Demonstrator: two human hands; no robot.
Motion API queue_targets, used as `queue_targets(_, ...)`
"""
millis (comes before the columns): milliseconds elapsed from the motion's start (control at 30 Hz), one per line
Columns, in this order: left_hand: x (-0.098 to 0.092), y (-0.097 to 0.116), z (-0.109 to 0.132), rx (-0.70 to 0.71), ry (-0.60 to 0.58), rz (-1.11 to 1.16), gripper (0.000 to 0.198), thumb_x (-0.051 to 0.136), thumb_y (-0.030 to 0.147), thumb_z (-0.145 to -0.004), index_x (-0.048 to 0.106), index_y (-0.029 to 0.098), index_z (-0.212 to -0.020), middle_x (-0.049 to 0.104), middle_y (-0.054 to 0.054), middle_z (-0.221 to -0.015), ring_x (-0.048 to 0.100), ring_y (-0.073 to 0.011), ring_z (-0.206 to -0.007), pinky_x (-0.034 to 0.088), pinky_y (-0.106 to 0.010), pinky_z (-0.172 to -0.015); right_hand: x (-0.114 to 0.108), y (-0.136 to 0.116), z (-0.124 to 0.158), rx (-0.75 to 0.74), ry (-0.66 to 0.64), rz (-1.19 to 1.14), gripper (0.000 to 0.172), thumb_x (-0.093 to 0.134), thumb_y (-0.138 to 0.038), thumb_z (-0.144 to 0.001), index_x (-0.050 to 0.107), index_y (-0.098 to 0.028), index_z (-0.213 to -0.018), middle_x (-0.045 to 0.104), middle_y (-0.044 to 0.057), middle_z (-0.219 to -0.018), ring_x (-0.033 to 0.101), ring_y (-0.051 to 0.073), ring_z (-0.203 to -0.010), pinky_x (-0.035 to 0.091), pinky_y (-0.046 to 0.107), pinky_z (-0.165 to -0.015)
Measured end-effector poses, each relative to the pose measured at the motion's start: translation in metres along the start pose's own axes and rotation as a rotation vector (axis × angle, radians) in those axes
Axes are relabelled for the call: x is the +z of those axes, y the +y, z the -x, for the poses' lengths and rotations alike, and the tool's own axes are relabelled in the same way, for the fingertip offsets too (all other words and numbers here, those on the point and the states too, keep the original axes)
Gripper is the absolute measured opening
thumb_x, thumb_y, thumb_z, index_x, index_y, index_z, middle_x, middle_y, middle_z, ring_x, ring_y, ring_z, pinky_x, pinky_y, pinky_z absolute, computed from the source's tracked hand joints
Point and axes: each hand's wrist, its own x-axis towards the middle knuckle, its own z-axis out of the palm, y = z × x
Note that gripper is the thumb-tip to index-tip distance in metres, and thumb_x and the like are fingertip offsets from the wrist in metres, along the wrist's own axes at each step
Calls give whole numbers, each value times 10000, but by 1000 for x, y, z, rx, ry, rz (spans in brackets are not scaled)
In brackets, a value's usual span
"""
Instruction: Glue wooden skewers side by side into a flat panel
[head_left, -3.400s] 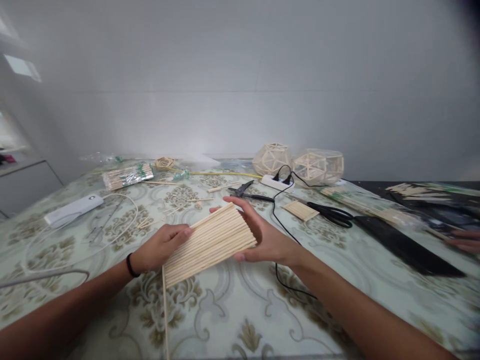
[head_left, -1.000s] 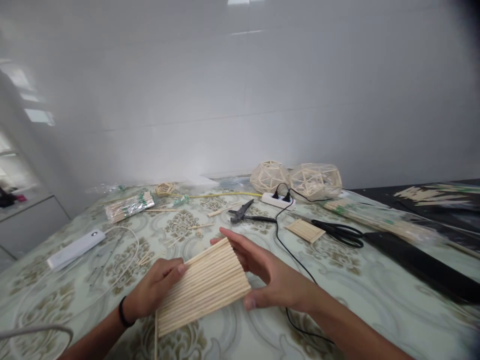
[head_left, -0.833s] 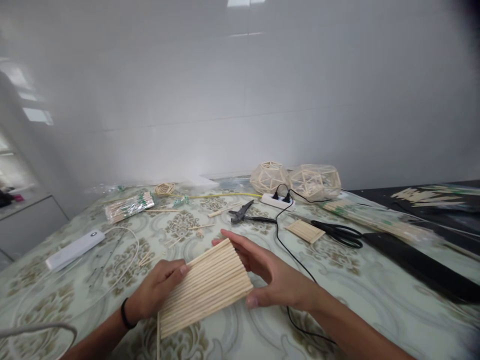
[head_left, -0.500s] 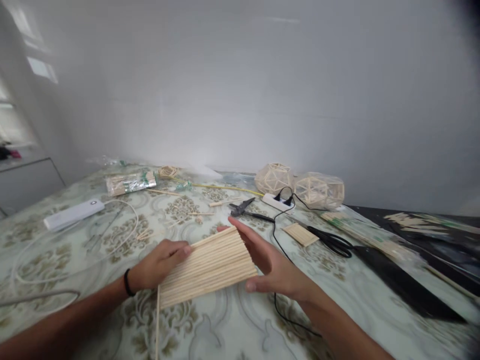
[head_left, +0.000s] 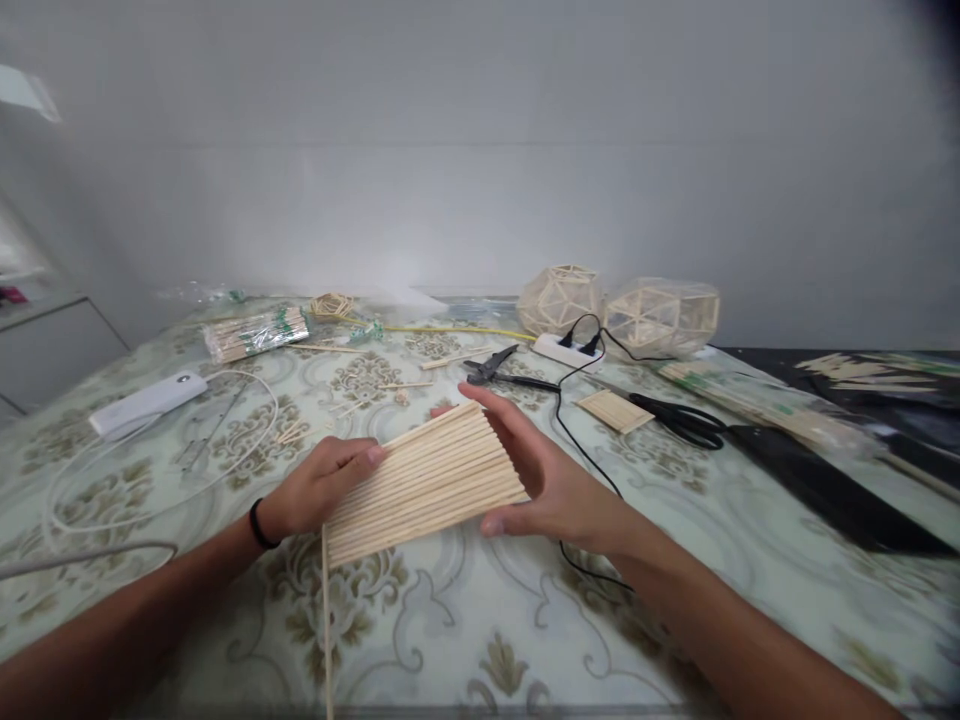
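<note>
My left hand [head_left: 330, 488] is closed on a flat panel of thin wooden sticks [head_left: 427, 485] laid side by side, its thumb on top near the left end. The panel is held tilted above the table. One longer stick [head_left: 327, 620] runs along the panel's left end and sticks out toward me. My right hand [head_left: 544, 485] curves around the panel's right end, fingers spread apart, thumb near the lower corner and fingertips partly hidden behind the upper edge. Whether it presses on the stick ends I cannot tell.
Beyond my hands lie pliers [head_left: 491, 368], a power strip [head_left: 566, 350], a smaller stick panel [head_left: 615, 410] and scissors [head_left: 679, 418]. Two stick-frame polyhedra [head_left: 561, 300] stand by the wall. Bagged sticks [head_left: 256, 335] and a white device [head_left: 148, 402] with a cable are left.
The view has tilted down and shifted slightly, so everything sits higher in the picture. Both hands keep about the same places on the stick panel.
</note>
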Motion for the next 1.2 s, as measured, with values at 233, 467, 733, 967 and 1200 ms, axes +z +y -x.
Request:
queue_targets(233, 3, -6, 1, 6, 7, 15, 510, 365, 551, -1054, 390, 206, -679, 357, 49, -658, 328, -110, -601, 275, -260, -546, 0, 1, -1, 5, 4, 32, 1190, 1000, -413, -678, 293, -346, -1633, 460, 163, -1643, 454, 333, -1513, 323, 532, -1254)
queue_targets(467, 5, -5, 1, 10, 7, 6, 520, 355, 561, -1056, 364, 207, -675, 350, 46, -673, 337, -115, -619, 284, -262, -567, 5, -1, -2, 31, 8, 44, 1235, 1014, -443, -640, 269, -330, -1617, 473, 174, -1620, 480, 328, -1488, 374, 488, -1215)
queue_targets(733, 5, -4, 1, 13, 5, 4, 510, 360, 554, -1049, 369, 208, -676, 355, 44, -671, 336, -113, -611, 278, -262, -556, 6, -1, -2, 4, 19, 73, 1030, 1007, -401, -640, 386, -318, -1458, 528, 147, -1555, 527, 322, -1429, 386, 460, -1191)
queue_targets(967, 5, -4, 1, 19, 1, 10, 504, 363, 542, -1051, 361, 208, -674, 346, 47, -669, 330, -110, -610, 276, -267, -564, 5, 1, -3, 8, 19, 39, 1086, 1023, -425, -608, 375, -314, -1472, 520, 156, -1553, 518, 319, -1438, 374, 456, -1196)
queue_targets(1200, 3, -4, 1, 0, -19, 34, 508, 370, 559, -1044, 362, 209, -677, 355, 44, -676, 332, -114, -621, 279, -267, -567, -2, 1, -1, -22, -61, 34, 1060, 994, -437, -662, 376, -341, -1519, 451, 165, -1633, 455, 330, -1492, 347, 487, -1198)
